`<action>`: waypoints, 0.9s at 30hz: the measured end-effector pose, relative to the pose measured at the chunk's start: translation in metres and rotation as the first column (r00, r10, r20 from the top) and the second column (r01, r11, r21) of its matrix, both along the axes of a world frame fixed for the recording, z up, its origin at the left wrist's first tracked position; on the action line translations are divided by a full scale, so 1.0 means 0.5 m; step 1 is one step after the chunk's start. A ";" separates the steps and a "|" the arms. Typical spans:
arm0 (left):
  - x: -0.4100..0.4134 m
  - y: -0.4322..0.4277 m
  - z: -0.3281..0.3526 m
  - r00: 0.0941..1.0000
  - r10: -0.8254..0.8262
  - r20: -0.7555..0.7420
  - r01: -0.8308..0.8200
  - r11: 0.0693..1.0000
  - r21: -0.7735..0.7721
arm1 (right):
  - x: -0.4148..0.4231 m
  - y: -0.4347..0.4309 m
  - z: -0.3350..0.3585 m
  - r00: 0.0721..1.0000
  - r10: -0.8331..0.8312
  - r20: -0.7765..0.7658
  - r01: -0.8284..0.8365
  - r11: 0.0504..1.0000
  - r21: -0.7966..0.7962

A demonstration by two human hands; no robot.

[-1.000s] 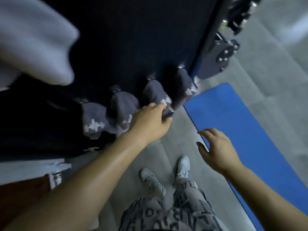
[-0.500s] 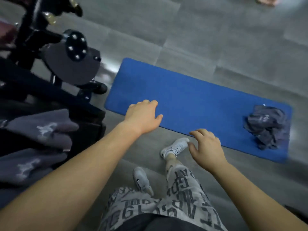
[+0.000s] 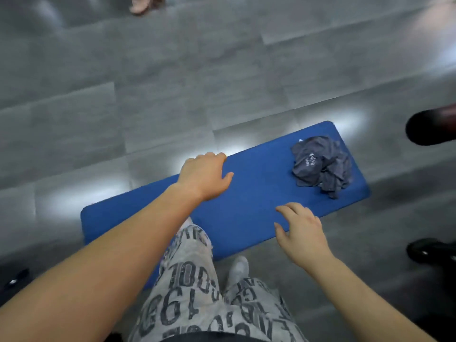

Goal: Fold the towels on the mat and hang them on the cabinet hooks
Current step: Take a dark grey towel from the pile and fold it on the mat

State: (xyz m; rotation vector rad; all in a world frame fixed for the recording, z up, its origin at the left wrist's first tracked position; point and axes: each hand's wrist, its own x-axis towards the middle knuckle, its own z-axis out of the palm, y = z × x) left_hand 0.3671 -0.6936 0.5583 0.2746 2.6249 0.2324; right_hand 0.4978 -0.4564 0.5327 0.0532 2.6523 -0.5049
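Grey floor tiles (image 3: 148, 95) with bright patches of reflected light fill most of the head view. At the far left edge a small dark object (image 3: 14, 280) lies on the floor, too blurred to identify. A blue mat (image 3: 259, 188) runs slantwise from lower left to upper right.

The left hand (image 3: 204, 177) is stretched out over the mat's far edge, palm down, fingers loosely bent and holding nothing; whether it touches the mat cannot be told. Below it are grey trousers (image 3: 187, 292) printed with dark letters and numbers, 1 leg forward over the mat's near edge. A white shoe (image 3: 238, 267) stands on the floor just beside the mat.

The right hand (image 3: 301, 230) hangs over the mat's near edge, fingers relaxed and slightly spread, also holding nothing. The 2 hands are well apart.

Further right, a crumpled towel pile (image 3: 320, 166), dark grey with a pale printed mark, lies on the mat near its right end, well away from both hands. Whether it is 1 towel or more cannot be told.

At the right edge sit 2 dark, blurred shapes (image 3: 431, 124).
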 end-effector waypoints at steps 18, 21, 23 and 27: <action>-1.028 0.379 -0.225 0.534 -0.827 0.174 0.843 0.537 -0.039 | -0.721 0.029 -0.228 0.415 -0.902 0.122 0.909 0.406 -0.093; -1.078 0.485 -0.261 0.453 -0.867 0.209 0.888 0.458 -0.023 | -0.761 0.054 -0.245 0.299 -0.944 0.142 0.953 0.287 -0.102; -1.093 0.561 -0.305 0.376 -0.899 0.226 0.924 0.381 -0.022 | -0.774 0.086 -0.279 0.229 -0.962 0.148 0.972 0.217 -0.094; -1.109 0.726 -0.418 0.206 -0.944 0.257 0.979 0.197 -0.061 | -0.794 0.177 -0.375 0.076 -0.983 0.165 0.994 0.061 -0.093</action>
